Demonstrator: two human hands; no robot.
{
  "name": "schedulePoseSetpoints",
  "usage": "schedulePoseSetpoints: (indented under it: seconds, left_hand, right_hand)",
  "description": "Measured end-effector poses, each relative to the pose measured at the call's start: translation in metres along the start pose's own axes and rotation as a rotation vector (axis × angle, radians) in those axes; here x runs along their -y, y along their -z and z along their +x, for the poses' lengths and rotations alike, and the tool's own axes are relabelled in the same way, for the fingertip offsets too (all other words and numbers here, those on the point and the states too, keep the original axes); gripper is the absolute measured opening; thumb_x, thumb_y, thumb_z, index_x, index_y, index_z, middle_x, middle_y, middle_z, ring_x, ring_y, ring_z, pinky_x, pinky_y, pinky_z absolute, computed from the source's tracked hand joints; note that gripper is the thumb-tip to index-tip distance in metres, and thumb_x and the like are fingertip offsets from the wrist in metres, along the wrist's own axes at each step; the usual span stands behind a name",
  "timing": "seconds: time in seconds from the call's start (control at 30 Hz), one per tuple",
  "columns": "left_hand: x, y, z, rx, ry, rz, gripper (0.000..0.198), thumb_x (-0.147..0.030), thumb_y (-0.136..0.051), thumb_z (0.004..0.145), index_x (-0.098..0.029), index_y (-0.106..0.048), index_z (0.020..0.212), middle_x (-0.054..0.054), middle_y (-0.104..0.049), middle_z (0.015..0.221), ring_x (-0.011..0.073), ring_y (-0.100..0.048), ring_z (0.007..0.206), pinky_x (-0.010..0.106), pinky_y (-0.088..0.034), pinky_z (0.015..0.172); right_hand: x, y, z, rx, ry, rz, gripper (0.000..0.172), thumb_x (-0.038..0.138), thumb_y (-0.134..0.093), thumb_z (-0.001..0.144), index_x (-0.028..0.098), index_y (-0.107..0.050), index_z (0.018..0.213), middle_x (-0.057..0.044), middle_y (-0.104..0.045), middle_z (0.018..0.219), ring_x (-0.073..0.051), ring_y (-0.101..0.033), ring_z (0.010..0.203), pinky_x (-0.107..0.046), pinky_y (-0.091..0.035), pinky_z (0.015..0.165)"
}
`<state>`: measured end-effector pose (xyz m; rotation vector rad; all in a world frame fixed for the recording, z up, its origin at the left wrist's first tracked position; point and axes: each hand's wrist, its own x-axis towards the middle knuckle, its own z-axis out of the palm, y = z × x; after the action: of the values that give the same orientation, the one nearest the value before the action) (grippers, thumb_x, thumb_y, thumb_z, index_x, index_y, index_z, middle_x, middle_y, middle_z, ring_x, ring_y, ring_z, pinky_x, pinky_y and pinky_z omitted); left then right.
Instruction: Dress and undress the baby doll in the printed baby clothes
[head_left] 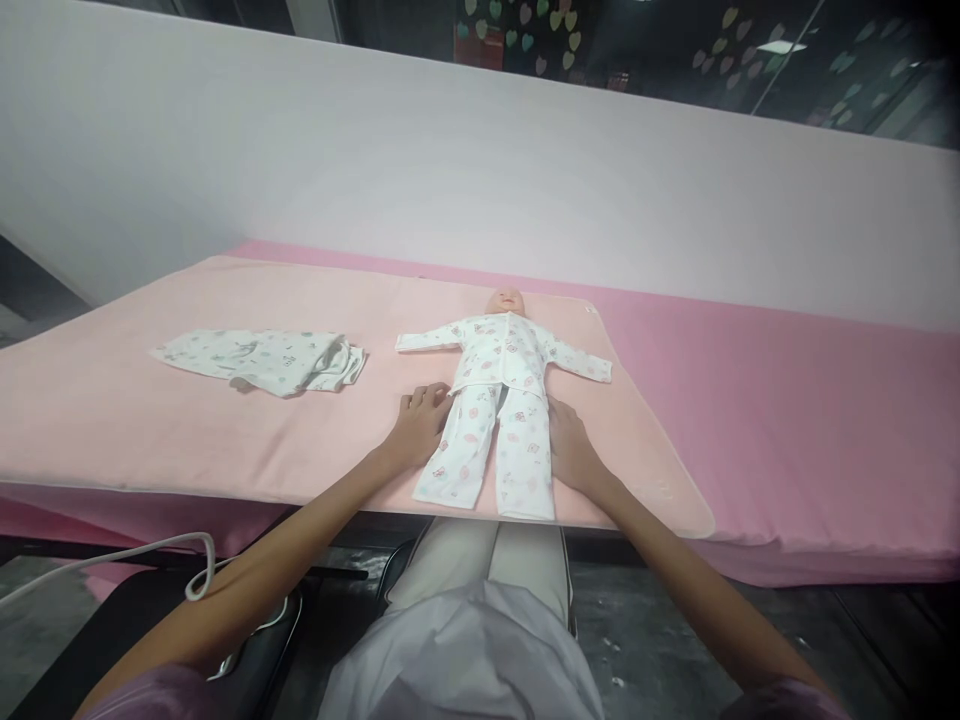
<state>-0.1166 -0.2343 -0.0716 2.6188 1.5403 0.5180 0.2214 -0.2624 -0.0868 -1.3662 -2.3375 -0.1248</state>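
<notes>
A baby doll (507,300) lies on its back with its head toward the wall. It wears a white printed long-sleeved top (504,350), with both sleeves spread out to the sides. Below are white printed pants (525,450), their legs pointing toward me. At the left edge of the pants, just under the top's hem, my left hand (420,425) is closed with bent fingers on the fabric. My right hand (574,440) is closed at the opposite edge, its fingertips partly hidden by the cloth.
To the left lies a folded white printed garment (270,360). A peach mat (322,295) covers part of the pink bed sheet (787,420). A white wall (480,180) rises behind. A black chair (150,620) and a white cable (150,545) are at lower left.
</notes>
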Motion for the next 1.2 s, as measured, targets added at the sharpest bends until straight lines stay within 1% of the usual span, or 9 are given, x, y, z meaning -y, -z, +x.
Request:
schedulePoseSetpoints:
  seconds: [0.3,0.5,0.6,0.73,0.9,1.0,1.07,1.13,1.2]
  left_hand:
    - [-0.002,0.015,-0.022,-0.051,-0.096,0.068,0.04,-0.033,-0.051,0.11,-0.017,-0.066,0.144,0.017,-0.066,0.146,0.0369,-0.055,0.128,0.051,-0.042,0.1]
    - [-0.009,0.043,-0.013,-0.122,0.058,-0.166,0.039,-0.039,-0.039,0.117,-0.018,-0.07,0.107,0.011,-0.075,0.115,0.0277,-0.064,0.103,0.044,-0.044,0.094]
    - [-0.016,0.043,-0.015,-0.075,0.112,-0.254,0.037,-0.046,-0.043,0.116,-0.018,-0.066,0.108,0.01,-0.073,0.107,0.0271,-0.064,0.096,0.043,-0.047,0.089]
    - [-0.033,0.03,-0.048,-0.11,0.024,-0.061,0.027,-0.038,-0.048,0.115,-0.017,-0.064,0.121,0.016,-0.07,0.126,0.0332,-0.063,0.113,0.048,-0.047,0.094]
    - [-0.059,0.013,-0.134,-0.282,0.06,-0.03,0.03,-0.021,-0.053,0.111,-0.021,-0.059,0.141,0.015,-0.07,0.14,0.0317,-0.063,0.128,0.048,-0.048,0.105]
    - [-0.062,-0.013,-0.219,-0.361,0.052,-0.133,0.027,-0.015,-0.057,0.104,-0.024,-0.065,0.128,0.01,-0.077,0.12,0.0271,-0.072,0.115,0.045,-0.053,0.103]
    - [-0.059,-0.036,-0.288,-0.292,0.123,-0.205,0.018,-0.021,-0.057,0.102,-0.025,-0.068,0.116,0.009,-0.079,0.108,0.026,-0.076,0.102,0.042,-0.058,0.094]
    - [-0.053,-0.055,-0.356,-0.206,0.462,-0.229,0.022,-0.038,-0.056,0.103,-0.023,-0.068,0.113,0.012,-0.078,0.109,0.0304,-0.077,0.104,0.045,-0.061,0.093]
    - [-0.044,-0.065,-0.412,-0.2,0.962,-0.218,0.04,-0.057,-0.053,0.101,-0.02,-0.066,0.111,0.014,-0.075,0.109,0.0352,-0.076,0.107,0.05,-0.063,0.095]
  right_hand:
    - [0.006,0.021,-0.016,0.013,0.016,-0.027,0.042,0.017,-0.043,0.109,0.016,-0.069,0.142,-0.016,-0.069,0.147,-0.033,-0.058,0.14,-0.052,-0.037,0.122]
    - [0.018,0.056,0.0,-0.1,-0.192,0.209,0.029,0.038,-0.043,0.116,0.021,-0.067,0.117,-0.011,-0.075,0.114,-0.028,-0.069,0.1,-0.043,-0.052,0.09]
    - [0.03,0.059,0.0,-0.018,-0.251,0.342,0.025,0.047,-0.051,0.113,0.024,-0.061,0.108,-0.006,-0.07,0.096,-0.024,-0.065,0.084,-0.037,-0.051,0.075]
    - [0.048,0.044,-0.027,0.018,-0.206,0.309,0.024,0.044,-0.06,0.11,0.025,-0.052,0.098,-0.002,-0.061,0.086,-0.023,-0.058,0.078,-0.037,-0.048,0.074]
    - [0.07,0.042,-0.086,-0.137,-0.176,0.266,0.028,0.026,-0.058,0.11,0.026,-0.042,0.087,0.0,-0.05,0.077,-0.021,-0.05,0.071,-0.038,-0.04,0.071]
    - [0.089,0.042,-0.126,-0.33,-0.03,0.344,0.034,0.01,-0.063,0.103,0.026,-0.039,0.086,0.003,-0.043,0.072,-0.019,-0.041,0.065,-0.036,-0.031,0.063]
    - [0.105,0.035,-0.152,-0.372,0.116,0.419,0.037,0.003,-0.063,0.099,0.027,-0.038,0.085,0.003,-0.041,0.069,-0.019,-0.037,0.062,-0.037,-0.026,0.061]
    - [0.12,0.021,-0.175,-0.267,0.197,0.475,0.038,0.004,-0.061,0.099,0.026,-0.036,0.081,0.003,-0.041,0.067,-0.019,-0.037,0.061,-0.037,-0.025,0.06]
    - [0.132,0.005,-0.193,-0.094,0.197,0.509,0.037,0.01,-0.056,0.105,0.026,-0.037,0.077,0.003,-0.044,0.066,-0.018,-0.041,0.062,-0.036,-0.032,0.062]
